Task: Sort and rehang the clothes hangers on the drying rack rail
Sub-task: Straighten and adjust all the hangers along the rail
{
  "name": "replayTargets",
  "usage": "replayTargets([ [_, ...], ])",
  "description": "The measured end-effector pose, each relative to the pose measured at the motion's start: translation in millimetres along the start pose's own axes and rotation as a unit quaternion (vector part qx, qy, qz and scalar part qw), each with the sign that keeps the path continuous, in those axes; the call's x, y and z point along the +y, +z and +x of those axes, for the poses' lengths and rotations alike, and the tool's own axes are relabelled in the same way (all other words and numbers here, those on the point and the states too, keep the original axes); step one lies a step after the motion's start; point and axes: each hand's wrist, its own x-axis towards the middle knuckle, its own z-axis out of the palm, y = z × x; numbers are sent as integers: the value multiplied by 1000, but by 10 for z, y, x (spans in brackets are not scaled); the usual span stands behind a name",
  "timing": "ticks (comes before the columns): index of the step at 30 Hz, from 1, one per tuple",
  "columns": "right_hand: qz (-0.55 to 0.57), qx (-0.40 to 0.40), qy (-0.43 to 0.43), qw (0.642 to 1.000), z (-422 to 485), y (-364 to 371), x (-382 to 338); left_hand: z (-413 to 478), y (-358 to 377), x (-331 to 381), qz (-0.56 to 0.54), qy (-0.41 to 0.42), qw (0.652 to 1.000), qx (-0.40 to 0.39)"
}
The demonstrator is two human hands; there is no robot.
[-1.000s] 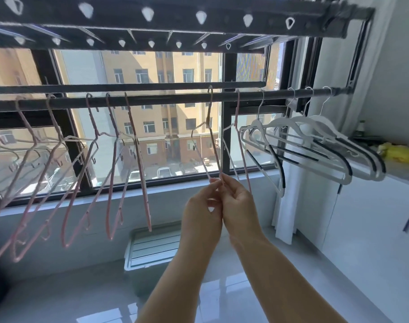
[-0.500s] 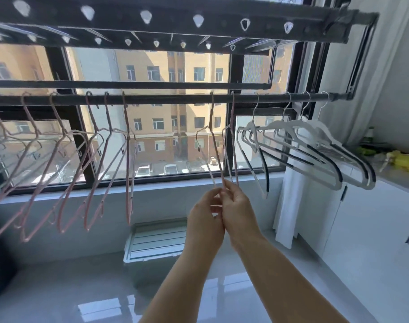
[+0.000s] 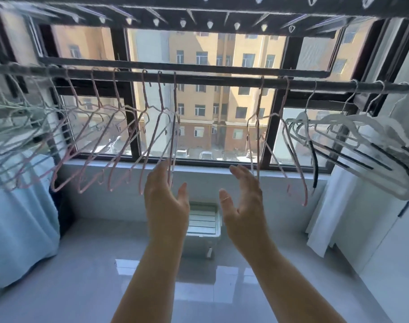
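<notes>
A blurred cluster of pale greenish-white hangers [image 3: 17, 113] crowds the far left of the dark, round metal drying rack rail [image 3: 222, 80]. Below them hangs a soft light-blue cloth [image 3: 19, 217]. Next along the rail comes a row of thin pink wire hangers [image 3: 174, 136], hooked on and fanned at different tilts, each with small notches at the shoulders.

The left hand [image 3: 166, 201] is raised under the last hanger of that row. Its fingers are straight and close together and its thumb is spread. The fingertips lie right at the hanger's lower end, but contact cannot be made out. The right hand [image 3: 244, 199] faces it, palm inward, fingers extended and loose, holding nothing. Its fingertips are just beside the bottom of a pair of pink hangers [image 3: 257, 136] that hang apart from the row. A bare stretch of rail separates the two pink groups.

Further right, broad white plastic hangers [image 3: 371, 129] with black non-slip strips overlap one another.

A flat dark rack beam [image 3: 198, 24] pierced with teardrop holes runs overhead. A black-framed window [image 3: 119, 50] stands behind the rail. A lidded white plastic bin [image 3: 203, 217] sits on the glossy tile floor between the forearms, and a white curtain [image 3: 324, 206] drapes at the right.
</notes>
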Motion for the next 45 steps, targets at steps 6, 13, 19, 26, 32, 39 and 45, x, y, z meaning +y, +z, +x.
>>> replayTargets([
  [6, 94, -149, 74, 982, 285, 445, -213, 94, -29, -281, 11, -67, 990, -126],
  [13, 232, -111, 191, 947, 616, 1041, -218, 262, -10, -416, -9, -53, 983, -176],
  [19, 365, -38, 241, 899, 614, 1008, -215, 381, -7, -468, -43, -12, 974, -221],
  [26, 352, 59, 240, 903, 598, 745, -125, 308, 130, -268, -114, -7, 955, -273],
  [32, 322, 78, 241, 912, 586, 509, -61, 232, 276, -91, -123, 6, 948, -295],
  [39, 305, 70, 244, 918, 547, 443, -55, 174, 320, -84, -136, 3, 946, -295],
  [45, 277, 62, 244, 927, 531, 457, -98, 179, 318, -120, -138, 9, 944, -300],
])
